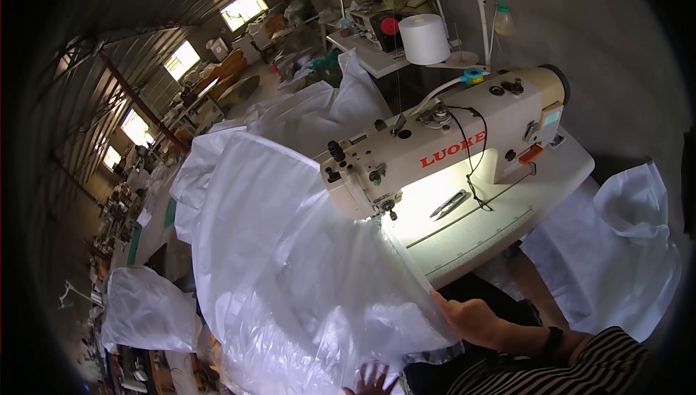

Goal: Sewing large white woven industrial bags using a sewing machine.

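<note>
A large sheet of thin white plastic fabric (pixel 283 264) lies across the sewing table and runs under the needle of a cream industrial sewing machine (pixel 435 148). My right hand (pixel 467 317) pinches the sheet's near edge, just off the table's front corner. My left hand (pixel 371 380) shows at the bottom edge with fingers spread, pressed against the underside of the see-through sheet. A machine lamp lights the needle area (pixel 388 210).
Thread snips (pixel 449 204) lie on the white table (pixel 500 228) under the machine arm. A big white thread cone (pixel 424 38) stands behind the machine. More white fabric is heaped at right (pixel 623 250) and lower left (pixel 148 312). Other workstations stretch along the left.
</note>
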Demonstrator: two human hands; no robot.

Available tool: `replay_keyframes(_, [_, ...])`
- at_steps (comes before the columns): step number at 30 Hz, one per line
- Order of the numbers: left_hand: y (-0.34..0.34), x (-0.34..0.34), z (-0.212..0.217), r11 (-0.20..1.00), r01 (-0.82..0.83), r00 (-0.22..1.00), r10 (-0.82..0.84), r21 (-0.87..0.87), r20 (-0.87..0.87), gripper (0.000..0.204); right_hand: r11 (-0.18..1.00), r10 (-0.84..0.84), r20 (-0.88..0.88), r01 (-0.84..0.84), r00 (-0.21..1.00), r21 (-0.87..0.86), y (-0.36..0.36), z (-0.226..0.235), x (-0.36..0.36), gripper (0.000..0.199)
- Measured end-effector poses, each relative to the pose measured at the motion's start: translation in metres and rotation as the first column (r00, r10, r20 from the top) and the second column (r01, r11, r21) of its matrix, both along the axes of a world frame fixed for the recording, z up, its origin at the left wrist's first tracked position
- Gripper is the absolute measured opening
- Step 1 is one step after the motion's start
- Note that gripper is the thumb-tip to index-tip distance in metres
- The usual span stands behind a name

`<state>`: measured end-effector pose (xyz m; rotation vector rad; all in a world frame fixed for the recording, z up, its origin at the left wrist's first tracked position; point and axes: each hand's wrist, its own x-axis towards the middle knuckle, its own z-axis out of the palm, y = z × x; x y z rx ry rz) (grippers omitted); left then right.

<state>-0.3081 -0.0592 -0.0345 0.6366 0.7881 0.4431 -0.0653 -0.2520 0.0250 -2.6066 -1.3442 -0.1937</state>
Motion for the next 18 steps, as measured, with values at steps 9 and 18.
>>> replay_keyframes(9, [0.041, -0.003, 0.021, 0.864, -0.403, 0.852, 0.475, 0.303, -0.221, 0.055, 0.947, 0.064, -0.317, 0.043, 0.946, 0.318, -0.006, -0.013, 0.015, 0.051])
replay_keyframes(18, [0.041, -0.040, -0.074, 0.980, 0.081, 0.903, 0.005, -0.180, 0.430, 0.067, 0.949, -0.042, -0.214, 0.105, 0.976, 0.296, 0.003, -0.017, 0.019, 0.057])
